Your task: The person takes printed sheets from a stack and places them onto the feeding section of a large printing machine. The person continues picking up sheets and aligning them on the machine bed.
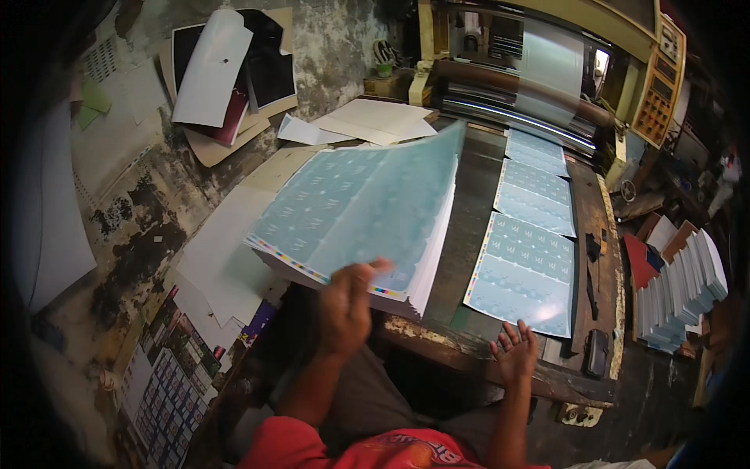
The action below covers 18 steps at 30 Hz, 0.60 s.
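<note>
A thick stack of printed sheets (351,203), pale blue-green with colour bars along the near edge, lies left of the middle. The far right corner of its top sheet curls upward. At the near edge of the stack is my left hand (346,313); its fingertips are blurred, and whether they touch the paper does not show. My right hand (517,356) holds nothing, its fingers spread and palm up, just short of the nearest printed sheet (523,273) on the machine's bed. More such sheets (535,191) run in a line back to the rollers.
A laminating-type roller machine (523,102) with a clear film web stands at the back, its control panel (660,98) at the right. Stacked bundles of paper (680,289) sit low on the right. A dark case (596,353) rests on the bed's near right corner. Loose paper (367,121) lies behind the stack.
</note>
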Available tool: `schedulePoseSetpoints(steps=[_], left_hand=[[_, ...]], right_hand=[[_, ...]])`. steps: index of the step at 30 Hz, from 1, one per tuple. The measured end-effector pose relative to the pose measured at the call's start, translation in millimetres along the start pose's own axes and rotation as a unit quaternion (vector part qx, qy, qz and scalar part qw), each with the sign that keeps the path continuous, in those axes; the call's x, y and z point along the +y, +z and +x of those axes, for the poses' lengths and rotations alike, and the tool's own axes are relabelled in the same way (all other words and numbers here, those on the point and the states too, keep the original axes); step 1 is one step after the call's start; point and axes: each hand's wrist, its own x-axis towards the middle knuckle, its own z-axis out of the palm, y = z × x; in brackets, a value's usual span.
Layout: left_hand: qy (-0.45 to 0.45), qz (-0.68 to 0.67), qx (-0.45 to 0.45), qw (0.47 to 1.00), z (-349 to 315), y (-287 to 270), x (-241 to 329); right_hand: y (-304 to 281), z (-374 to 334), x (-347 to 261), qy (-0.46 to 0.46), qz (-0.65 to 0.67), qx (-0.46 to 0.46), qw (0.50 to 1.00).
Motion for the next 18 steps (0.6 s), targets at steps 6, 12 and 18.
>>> schedulePoseSetpoints(steps=[6,12,18], left_hand=[[0.263,0.034,-0.387,0.883,-22,16,23],[0.411,0.218,-0.229,0.855,117,15,-48],[-0.047,0.342,-0.042,0.937,349,-79,-219]], right_hand=[[55,-58,-44,-0.022,-0.05,-0.367,0.928],[-5,-40,-27,0.049,-0.08,-0.041,0.995],[-81,-72,55,0.101,-0.096,0.053,0.989]])
